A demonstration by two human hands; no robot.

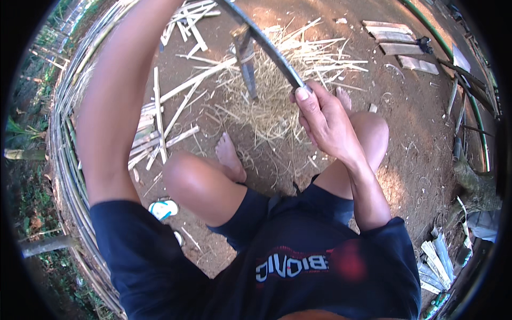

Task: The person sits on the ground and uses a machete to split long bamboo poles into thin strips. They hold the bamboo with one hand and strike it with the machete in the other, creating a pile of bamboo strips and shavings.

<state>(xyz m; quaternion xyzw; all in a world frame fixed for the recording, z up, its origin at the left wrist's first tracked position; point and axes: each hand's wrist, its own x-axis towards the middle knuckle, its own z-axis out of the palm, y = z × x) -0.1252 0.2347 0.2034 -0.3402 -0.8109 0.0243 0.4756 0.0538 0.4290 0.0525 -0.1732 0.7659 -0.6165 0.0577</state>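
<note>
My right hand (326, 124) is clenched around the near end of a long dark blade (266, 45), thumb pressed flat on top. The blade runs up and left from that grip to the top edge of the picture, passing over a short upright stake (247, 61) set in the ground; I cannot tell whether blade and stake touch. My left arm (114, 106) reaches up along the left side and leaves the frame at the top, so I cannot see that hand or say how it stands.

Under the blade lies a heap of pale shavings (272, 109), thin and stringy, spread around the stake. My knees are drawn up on either side of it, and one bare foot (229, 157) rests at the near edge of the heap. Left of the heap lie split bamboo strips (160, 114), some crossing one another, more of them scattered toward the top. A sandal (162, 209) lies by my left thigh.

The ground (410, 122) is bare brown earth, sunlit in patches. A curved bundle of long canes (66, 138) sweeps down the left side, with greenery beyond it. At upper right a few flat boards (397, 40) lie together, and a green hose (480, 122) curves along the right rim. Pale offcuts (434, 261) are stacked at lower right.
</note>
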